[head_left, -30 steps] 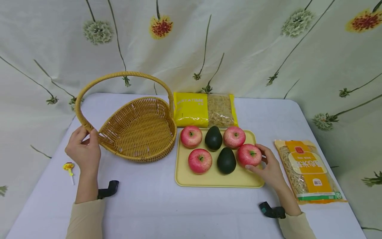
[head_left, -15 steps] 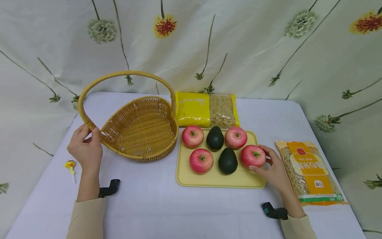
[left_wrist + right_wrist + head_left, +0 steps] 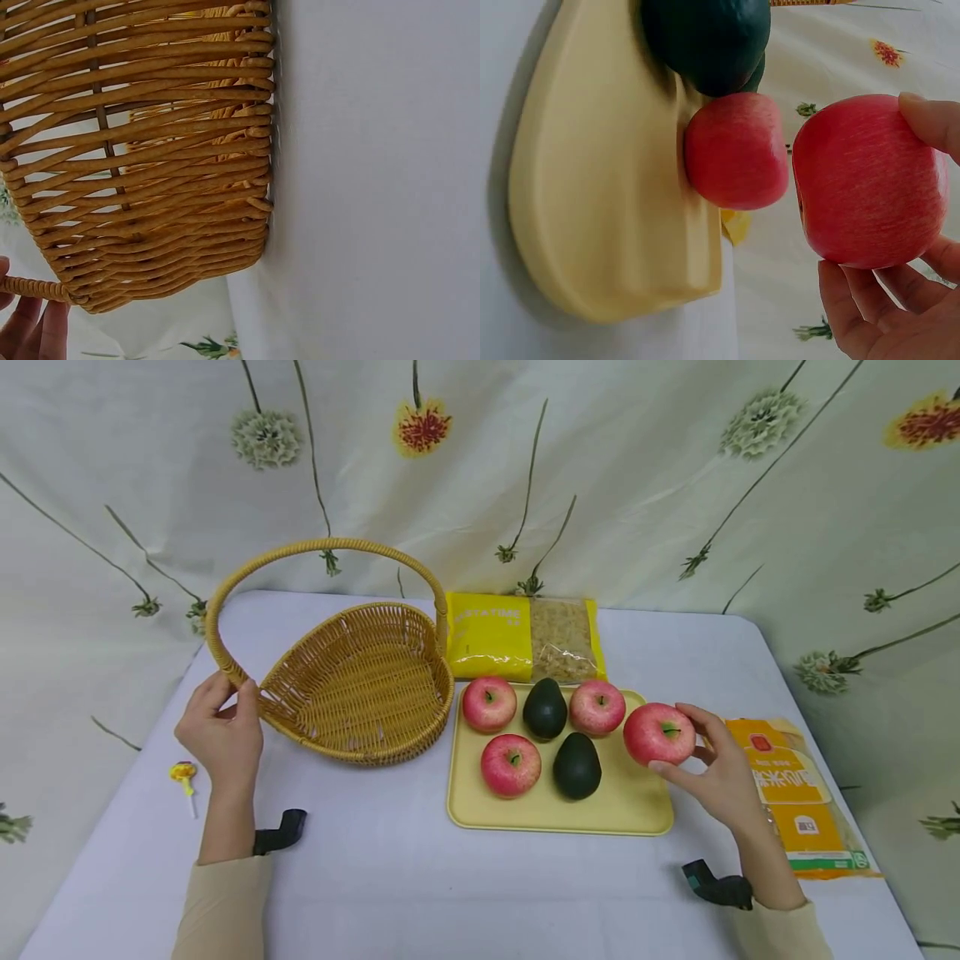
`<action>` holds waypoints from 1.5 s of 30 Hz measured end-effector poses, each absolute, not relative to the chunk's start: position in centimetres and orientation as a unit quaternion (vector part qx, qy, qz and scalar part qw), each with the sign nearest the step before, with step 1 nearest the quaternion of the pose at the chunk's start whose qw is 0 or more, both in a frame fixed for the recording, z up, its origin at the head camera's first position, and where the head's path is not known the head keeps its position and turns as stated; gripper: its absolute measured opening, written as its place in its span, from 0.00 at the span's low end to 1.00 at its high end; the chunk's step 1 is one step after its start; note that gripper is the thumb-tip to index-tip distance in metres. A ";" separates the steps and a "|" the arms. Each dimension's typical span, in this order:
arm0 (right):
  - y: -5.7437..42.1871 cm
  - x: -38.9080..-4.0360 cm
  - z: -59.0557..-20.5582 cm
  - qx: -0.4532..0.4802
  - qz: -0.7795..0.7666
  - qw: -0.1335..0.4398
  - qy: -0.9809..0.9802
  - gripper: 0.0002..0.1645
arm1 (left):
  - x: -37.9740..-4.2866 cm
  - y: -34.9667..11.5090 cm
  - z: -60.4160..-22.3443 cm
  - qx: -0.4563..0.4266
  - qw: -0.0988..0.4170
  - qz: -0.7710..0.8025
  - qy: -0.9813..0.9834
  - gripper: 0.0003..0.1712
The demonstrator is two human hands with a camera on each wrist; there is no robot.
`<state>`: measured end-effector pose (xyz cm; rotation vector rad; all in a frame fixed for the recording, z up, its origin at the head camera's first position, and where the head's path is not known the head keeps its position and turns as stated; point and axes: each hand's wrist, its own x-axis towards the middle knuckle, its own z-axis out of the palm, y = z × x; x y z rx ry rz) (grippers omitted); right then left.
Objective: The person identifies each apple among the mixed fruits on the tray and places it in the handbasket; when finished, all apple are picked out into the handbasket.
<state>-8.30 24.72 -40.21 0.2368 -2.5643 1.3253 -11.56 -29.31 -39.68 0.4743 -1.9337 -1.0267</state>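
My left hand [image 3: 223,727] grips the base of the handle [image 3: 217,627] of a wicker basket [image 3: 360,702]; the basket holds nothing. In the left wrist view, fingertips [image 3: 52,330] curl at the handle beside the woven side. Above the right part of a pale yellow tray [image 3: 630,810], my right hand [image 3: 716,768] pinches a red apple [image 3: 658,733] between thumb and fingers. The right wrist view has this apple [image 3: 870,184] raised clear of the tray. Three more apples [image 3: 510,766] and two dark avocados [image 3: 577,767] lie on the tray.
A yellow pasta bag [image 3: 491,635] lies behind the tray. At the right, an orange-labelled bag [image 3: 795,810] sits partly behind my right forearm. A lollipop [image 3: 183,777] lies left of my left wrist. A floral cloth [image 3: 630,485] hangs behind the table.
My right hand has lifted the apple off the tray and moved it slightly right. The left hand keeps its hold on the basket handle. The whole view has shifted a little.
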 end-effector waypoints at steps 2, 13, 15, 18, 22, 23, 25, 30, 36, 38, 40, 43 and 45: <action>24.3 -8.6 -39.7 0.093 0.457 0.122 -0.876 0.46 | -11.5 -29.4 -39.6 0.191 0.435 -0.415 -0.776 0.15; 19.5 -11.6 -36.9 0.158 0.499 0.093 -0.847 0.46 | -11.3 -29.4 -39.2 0.213 0.412 -0.430 -0.775 0.18; 18.2 -12.1 -36.4 0.171 0.513 0.079 -0.837 0.46 | -11.3 -29.5 -39.2 0.212 0.413 -0.430 -0.775 0.18; 15.9 -12.9 -35.5 0.190 0.528 0.056 -0.826 0.46 | -11.3 -29.6 -39.2 0.208 0.417 -0.425 -0.776 0.18; 12.4 -13.9 -34.4 0.210 0.536 0.024 -0.817 0.47 | -11.4 -29.5 -39.2 0.207 0.416 -0.419 -0.780 0.18; 11.5 -14.1 -34.2 0.213 0.535 0.017 -0.817 0.48 | -11.4 -29.5 -39.2 0.207 0.415 -0.419 -0.781 0.18; 9.6 -14.6 -34.0 0.219 0.535 0.002 -0.816 0.48 | -11.4 -29.5 -39.2 0.207 0.415 -0.419 -0.781 0.18; 4.7 -15.5 -34.1 0.246 0.546 -0.025 -0.801 0.48 | -11.3 -29.6 -39.3 0.209 0.413 -0.422 -0.780 0.18; -0.7 -16.4 -34.2 0.269 0.547 -0.051 -0.791 0.48 | -11.1 -29.7 -39.3 0.216 0.411 -0.421 -0.779 0.18; -2.3 -16.6 -34.3 0.272 0.540 -0.054 -0.795 0.48 | -11.0 -29.6 -39.2 0.215 0.412 -0.421 -0.779 0.18; -3.7 -16.8 -34.4 0.273 0.535 -0.053 -0.798 0.48 | -11.0 -29.4 -39.2 0.213 0.408 -0.423 -0.781 0.18; -5.5 -17.0 -34.7 0.263 0.527 -0.048 -0.807 0.48 | -11.1 -29.3 -39.2 0.208 0.404 -0.424 -0.783 0.18; -6.7 -17.1 -35.0 0.256 0.523 -0.046 -0.812 0.48 | -11.1 -29.3 -39.3 0.206 0.406 -0.424 -0.783 0.18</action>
